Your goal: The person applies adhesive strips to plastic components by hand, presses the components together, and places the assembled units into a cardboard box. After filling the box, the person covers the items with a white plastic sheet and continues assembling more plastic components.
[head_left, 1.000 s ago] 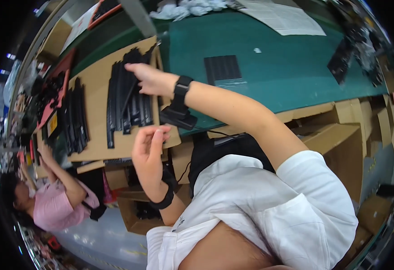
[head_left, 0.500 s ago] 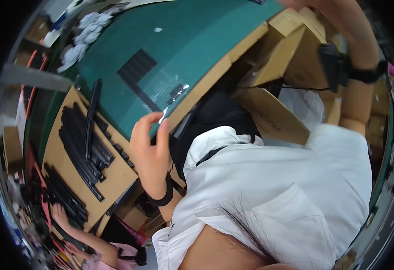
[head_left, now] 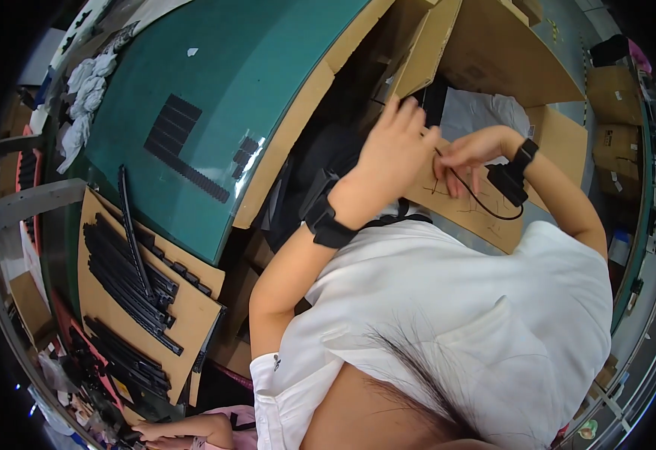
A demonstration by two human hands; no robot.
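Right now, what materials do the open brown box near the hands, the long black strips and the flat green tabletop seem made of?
The box: cardboard, matte; plain brown, stiff and folded at creases. The strips: probably plastic, semi-gloss; pale highlights run along them, though coated metal is possible. The tabletop: perhaps rubber or vinyl covering, smooth; even green colour, low sheen.
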